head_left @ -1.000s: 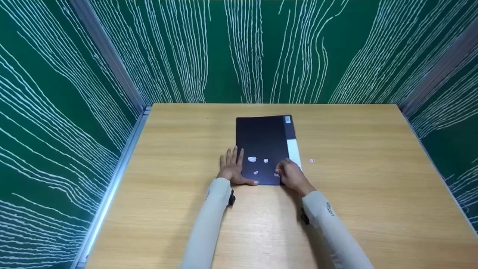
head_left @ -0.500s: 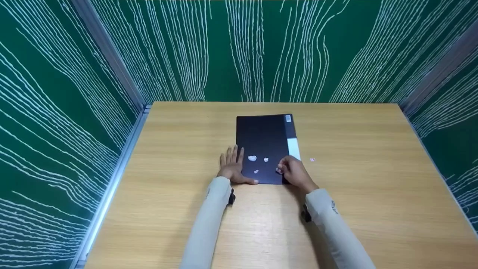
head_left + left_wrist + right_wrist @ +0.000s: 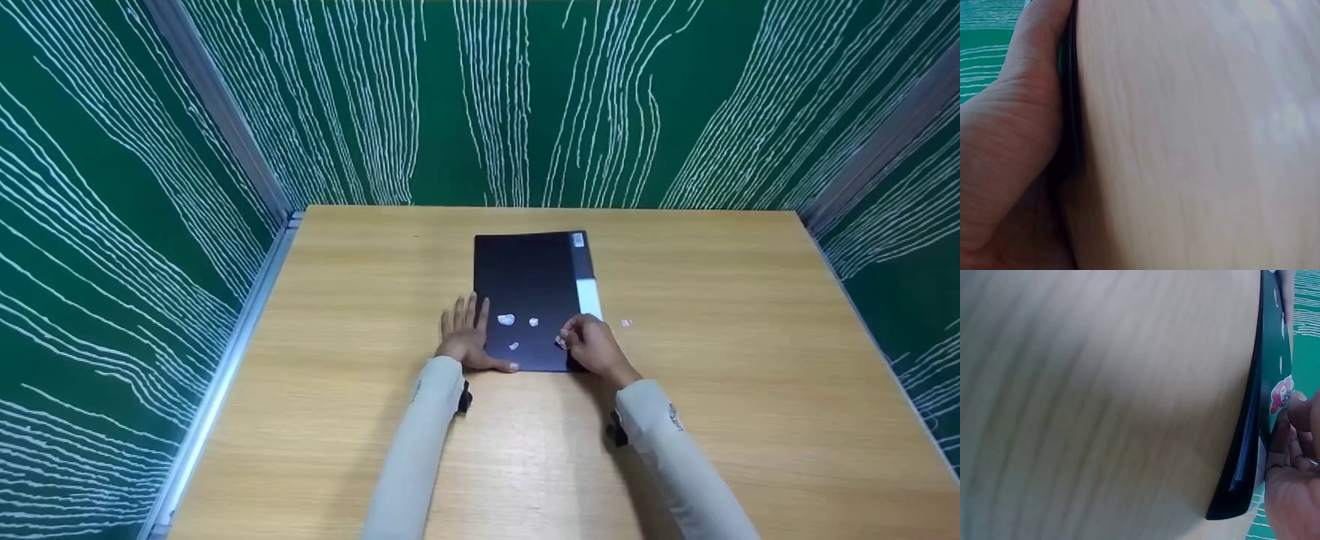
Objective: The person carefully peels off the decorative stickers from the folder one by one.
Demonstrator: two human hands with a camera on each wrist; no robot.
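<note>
A dark folder (image 3: 525, 274) lies on the wooden table, a pale strip along its right side. My left hand (image 3: 466, 343) rests with fingers spread over its lower left edge, thumb along the near edge. Over the lower right part, my right hand (image 3: 598, 351) pinches a small pink cartoon sticker (image 3: 1280, 395) between thumb and curled fingers; in the right wrist view the sticker stands at the fingertips, close over the cover. Between the hands, a larger whitish sticker (image 3: 506, 319) and two smaller ones, an upper sticker (image 3: 533, 322) and a lower sticker (image 3: 514, 346), lie on the folder.
A small pink piece (image 3: 627, 322) lies on the table (image 3: 712, 285) right of the folder. Green walls (image 3: 435, 97) with white wavy lines enclose the table at the back and both sides.
My right hand has shifted slightly right and away from me, and the pinched sticker has moved with the fingertips. My left hand and the folder stay in place.
</note>
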